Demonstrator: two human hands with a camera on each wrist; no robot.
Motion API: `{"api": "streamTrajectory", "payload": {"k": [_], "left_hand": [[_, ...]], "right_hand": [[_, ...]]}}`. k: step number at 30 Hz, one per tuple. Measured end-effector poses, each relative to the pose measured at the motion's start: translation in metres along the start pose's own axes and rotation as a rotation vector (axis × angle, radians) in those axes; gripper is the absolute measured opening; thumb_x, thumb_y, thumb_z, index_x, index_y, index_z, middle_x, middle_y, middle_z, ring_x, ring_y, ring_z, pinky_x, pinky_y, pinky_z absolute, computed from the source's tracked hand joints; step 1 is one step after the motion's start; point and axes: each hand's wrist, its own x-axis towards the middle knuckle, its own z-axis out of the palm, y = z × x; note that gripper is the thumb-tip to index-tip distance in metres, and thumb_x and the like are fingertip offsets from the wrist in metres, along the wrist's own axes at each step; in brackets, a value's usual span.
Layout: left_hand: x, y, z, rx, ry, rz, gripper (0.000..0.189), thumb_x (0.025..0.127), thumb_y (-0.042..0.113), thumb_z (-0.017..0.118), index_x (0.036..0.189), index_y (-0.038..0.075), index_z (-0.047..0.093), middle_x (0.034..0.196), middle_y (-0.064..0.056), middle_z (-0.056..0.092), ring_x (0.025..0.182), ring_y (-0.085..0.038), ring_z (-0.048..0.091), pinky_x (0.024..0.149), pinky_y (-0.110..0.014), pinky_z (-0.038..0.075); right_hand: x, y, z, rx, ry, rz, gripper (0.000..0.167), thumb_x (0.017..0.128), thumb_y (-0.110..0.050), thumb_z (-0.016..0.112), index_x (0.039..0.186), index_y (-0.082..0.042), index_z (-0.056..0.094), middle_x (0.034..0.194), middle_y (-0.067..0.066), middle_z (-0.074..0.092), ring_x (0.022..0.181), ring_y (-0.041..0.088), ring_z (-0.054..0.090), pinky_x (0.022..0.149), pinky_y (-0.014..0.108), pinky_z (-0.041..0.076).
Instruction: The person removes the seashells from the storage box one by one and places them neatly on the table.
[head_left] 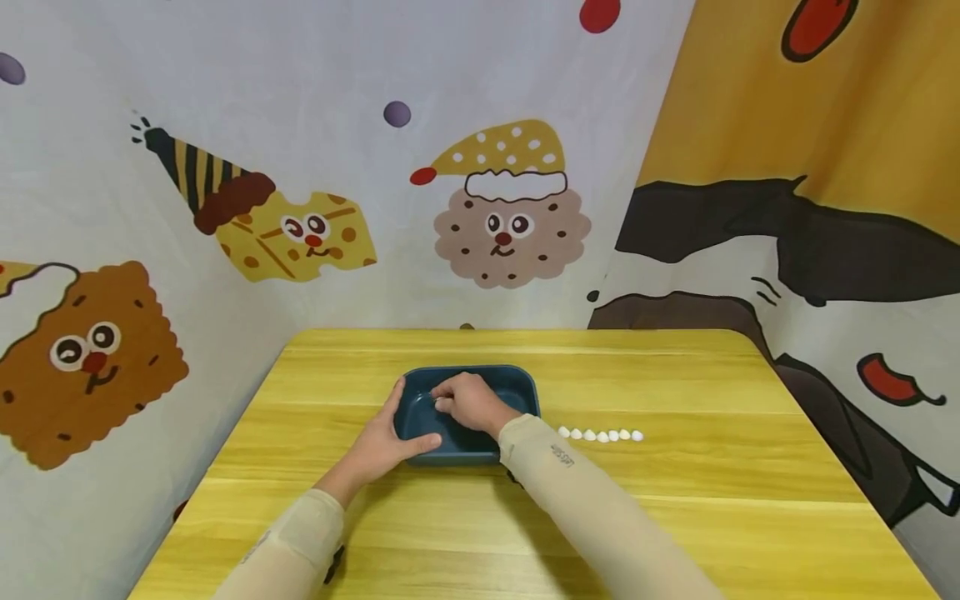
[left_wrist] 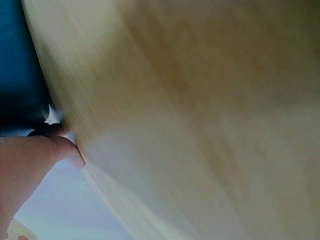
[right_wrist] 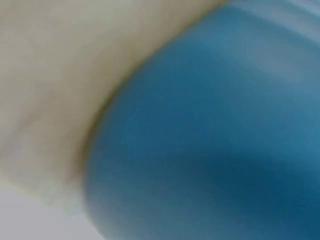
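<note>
A dark blue rectangular dish (head_left: 480, 457) sits on the wooden table. My left hand (head_left: 378, 450) grips its near left corner, fingers along the left wall and thumb over the front rim. In the left wrist view, part of that hand (left_wrist: 30, 165) shows below the blue dish (left_wrist: 15, 60). My right hand (head_left: 472, 404) reaches over the dish, fingers curled and tips close together above its floor; I cannot tell whether something small is between them. Only the dish's blurred blue outer side (right_wrist: 200, 125) fills the right wrist view. Small white pieces (head_left: 602, 436) lie right of the dish.
The white pieces form a short row beside my right forearm, several of them side by side. Light wood-grain boards make up the tabletop (head_left: 675, 517). Behind it hangs a cloth backdrop (head_left: 405, 275) printed with cartoon biscuits and cheese.
</note>
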Motion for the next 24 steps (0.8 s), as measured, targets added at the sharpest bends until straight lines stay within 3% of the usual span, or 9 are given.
{"api": "streamTrajectory", "payload": {"k": [5, 14, 18, 24], "left_hand": [[-0.001, -0.002, -0.001, 0.000, -0.002, -0.007, 0.125, 0.088, 0.066, 0.080, 0.173, 0.036, -0.007, 0.181, -0.015, 0.012, 0.164, -0.046, 0.021, 0.126, -0.070, 0.030], [0.001, -0.004, -0.001, 0.027, 0.010, -0.012, 0.127, 0.086, 0.066, 0.081, 0.173, 0.036, -0.007, 0.181, -0.015, 0.012, 0.163, -0.047, 0.024, 0.125, -0.070, 0.031], [0.000, -0.005, -0.001, 0.036, 0.006, -0.003, 0.128, 0.086, 0.067, 0.081, 0.172, 0.038, -0.008, 0.181, -0.016, 0.011, 0.161, -0.049, 0.027, 0.123, -0.071, 0.035], [-0.001, -0.005, -0.001, 0.037, -0.005, -0.006, 0.127, 0.087, 0.066, 0.081, 0.172, 0.039, -0.010, 0.181, -0.016, 0.010, 0.161, -0.049, 0.026, 0.123, -0.071, 0.035]], "right_hand": [[-0.012, 0.005, -0.014, 0.057, 0.030, 0.000, 0.028, 0.110, -0.020, 0.063, 0.134, -0.015, 0.076, 0.122, 0.002, 0.077, 0.099, 0.014, 0.072, 0.088, 0.036, 0.062], [-0.061, 0.016, -0.069, 0.160, 0.198, 0.028, 0.020, 0.106, -0.021, 0.070, 0.123, -0.014, 0.078, 0.116, -0.002, 0.077, 0.099, 0.015, 0.071, 0.090, 0.040, 0.062], [-0.088, 0.039, -0.099, 0.174, 0.228, 0.062, 0.016, 0.103, -0.020, 0.074, 0.116, -0.013, 0.079, 0.108, -0.001, 0.078, 0.095, 0.016, 0.071, 0.089, 0.040, 0.061], [-0.135, 0.095, -0.138, 0.252, 0.264, 0.164, 0.017, 0.102, -0.024, 0.076, 0.113, -0.012, 0.078, 0.112, 0.006, 0.079, 0.098, 0.017, 0.070, 0.091, 0.036, 0.059]]}}
